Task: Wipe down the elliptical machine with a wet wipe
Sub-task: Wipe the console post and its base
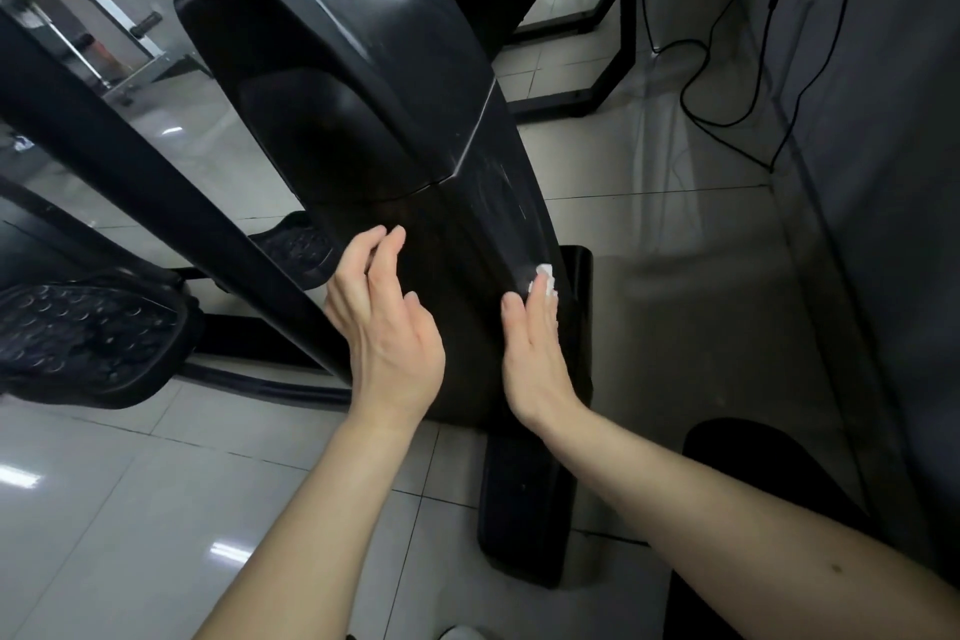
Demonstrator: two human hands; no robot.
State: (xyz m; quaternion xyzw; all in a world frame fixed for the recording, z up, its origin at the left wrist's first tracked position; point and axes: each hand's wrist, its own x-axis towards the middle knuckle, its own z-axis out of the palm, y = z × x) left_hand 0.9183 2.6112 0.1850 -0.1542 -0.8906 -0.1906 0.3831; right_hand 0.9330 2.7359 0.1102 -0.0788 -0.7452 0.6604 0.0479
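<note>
Elliptical fills centre frame, black housing running from the top down to its base bar on the tiled floor. White wipe sits at the housing's lower right edge, mostly hidden under the right hand. That hand is flat, fingers straight and together, pressing the wipe onto the housing. The left hand is on the housing's lower left side, fingers loosely bent, tips touching the surface, holding nothing. Pale streaks on the housing just above the wipe. Studded pedal far left; second pedal just left of the left hand. Black cable loops down by the grey wall at right.
</note>
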